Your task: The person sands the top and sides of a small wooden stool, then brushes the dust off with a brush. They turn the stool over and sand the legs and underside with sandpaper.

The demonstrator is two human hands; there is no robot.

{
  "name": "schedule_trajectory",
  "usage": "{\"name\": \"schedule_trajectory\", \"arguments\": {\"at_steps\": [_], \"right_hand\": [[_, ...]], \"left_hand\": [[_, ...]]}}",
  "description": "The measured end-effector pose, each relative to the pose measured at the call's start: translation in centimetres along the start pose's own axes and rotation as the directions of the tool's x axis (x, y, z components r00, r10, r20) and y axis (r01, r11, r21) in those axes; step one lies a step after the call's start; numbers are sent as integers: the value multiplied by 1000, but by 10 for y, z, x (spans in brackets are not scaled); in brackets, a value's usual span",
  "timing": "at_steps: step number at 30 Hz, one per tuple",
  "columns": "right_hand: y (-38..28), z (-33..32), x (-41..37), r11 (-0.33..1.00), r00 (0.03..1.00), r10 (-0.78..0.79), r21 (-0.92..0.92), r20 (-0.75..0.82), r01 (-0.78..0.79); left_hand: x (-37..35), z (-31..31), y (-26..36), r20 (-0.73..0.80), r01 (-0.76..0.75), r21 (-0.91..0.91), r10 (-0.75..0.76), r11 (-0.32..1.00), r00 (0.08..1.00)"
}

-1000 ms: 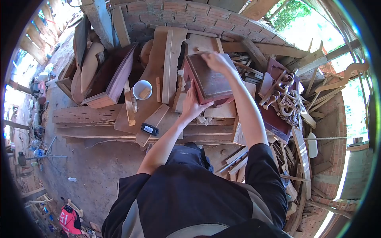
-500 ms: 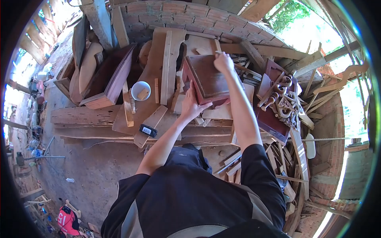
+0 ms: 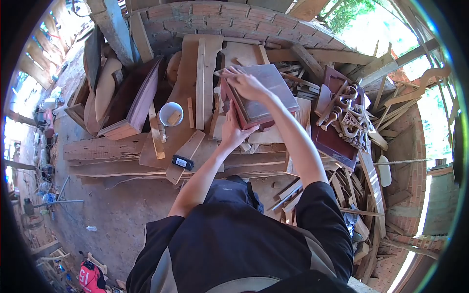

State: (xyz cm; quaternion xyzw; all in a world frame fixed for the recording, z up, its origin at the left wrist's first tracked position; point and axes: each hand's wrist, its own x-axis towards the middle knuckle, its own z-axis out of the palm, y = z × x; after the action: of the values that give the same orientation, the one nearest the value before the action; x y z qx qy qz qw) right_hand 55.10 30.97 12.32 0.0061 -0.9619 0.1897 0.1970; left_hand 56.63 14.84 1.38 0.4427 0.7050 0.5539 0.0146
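Note:
A reddish-brown wooden box (image 3: 271, 93) with a flat, worn top rests tilted on the boards of the bench. My left hand (image 3: 235, 129) grips its near left side, thumb along the lower edge and fingers up the side face. Across the top, my right hand (image 3: 245, 85) lies with its fingers at the far left corner. A small tan piece (image 3: 218, 73), which looks like sandpaper, sticks out from under those fingertips; most of it is hidden.
Left of the box stand a white cup (image 3: 171, 114) with a wood piece inside and a black device (image 3: 182, 162) on a board. Carved wooden ornaments (image 3: 349, 117) lie on a dark red panel at right. A large dark wooden case (image 3: 139, 100) leans at left.
My right hand has slid left over the box top, from its far right part to the far left corner, with the small tan piece. My left hand keeps its grip.

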Motion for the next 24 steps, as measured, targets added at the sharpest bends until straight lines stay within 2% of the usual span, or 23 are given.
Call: {"name": "schedule_trajectory", "arguments": {"at_steps": [1, 2, 3, 4, 6, 7, 8, 10, 11, 12, 13, 14, 16, 18, 19, 20, 21, 22, 23, 24], "right_hand": [[-3, -18, 7, 955, 944, 298, -39, 140, -296], [7, -38, 12, 821, 782, 568, -117, 259, -558], [48, -29, 9, 749, 729, 648, -362, 221, -555], [74, -11, -9, 737, 763, 575, -218, -297, -640], [81, 14, 4, 655, 779, 602, -449, -176, -608], [33, 4, 10, 780, 799, 597, -184, -69, -598], [9, 8, 10, 932, 932, 362, -25, -18, -362], [-12, 8, 1, 987, 997, -12, 163, 82, -2], [-7, -1, 10, 986, 996, -9, 166, 85, -5], [10, -12, 19, 932, 921, 332, 78, 205, -354], [23, -22, 23, 766, 726, 627, -53, 284, -641], [37, -20, 14, 786, 786, 618, 28, 6, -618], [57, 1, 11, 815, 806, 548, -73, -225, -575], [41, 15, 11, 917, 928, 372, -145, -15, -370], [33, 28, 8, 975, 974, -43, -223, -223, -8], [37, 24, 4, 976, 975, -44, -219, -219, -5], [25, -4, 4, 976, 979, 193, -89, -61, -198], [16, -30, 1, 914, 906, 403, 4, 127, -407], [19, -48, -2, 882, 882, 471, -33, 8, -470], [64, -35, -15, 884, 896, 395, -180, -203, -431]], "left_hand": [[1, -1, 2, 9, 22, 5, -22, 1000, 1000], [0, -2, 5, 22, 43, 9, -43, 999, 999], [1, -4, 9, 29, 66, -4, -66, 998, 997], [2, -2, 9, 24, 62, -7, -62, 998, 998], [3, 0, 5, 27, 73, -13, -73, 997, 997], [4, 2, 2, 24, 66, -13, -66, 998, 998], [2, 4, 0, -10, 13, 6, -13, 1000, 1000], [3, 2, 1, -38, -42, 25, 43, 999, 998], [3, 2, 1, 6, 32, -9, -32, 999, 999], [0, -1, 3, 60, 111, -39, -109, 993, 992], [2, 0, 5, 17, 39, 12, -39, 999, 999], [4, 2, 6, 7, 38, 12, -38, 999, 999], [5, 3, 3, -27, -9, 39, 10, 999, 1000], [2, 1, -1, -30, -20, 24, 20, 1000, 999], [-1, 1, 0, -26, -25, -2, 25, 1000, 999], [-1, 2, -1, -28, -20, 1, 20, 1000, 999], [-1, 2, 0, -28, -6, 20, 7, 1000, 1000], [-2, 1, 2, -24, 8, 36, -8, 999, 1000], [2, -3, 9, 0, 35, 57, -35, 998, 999], [2, -3, 10, -9, 37, 54, -36, 998, 999]]}}
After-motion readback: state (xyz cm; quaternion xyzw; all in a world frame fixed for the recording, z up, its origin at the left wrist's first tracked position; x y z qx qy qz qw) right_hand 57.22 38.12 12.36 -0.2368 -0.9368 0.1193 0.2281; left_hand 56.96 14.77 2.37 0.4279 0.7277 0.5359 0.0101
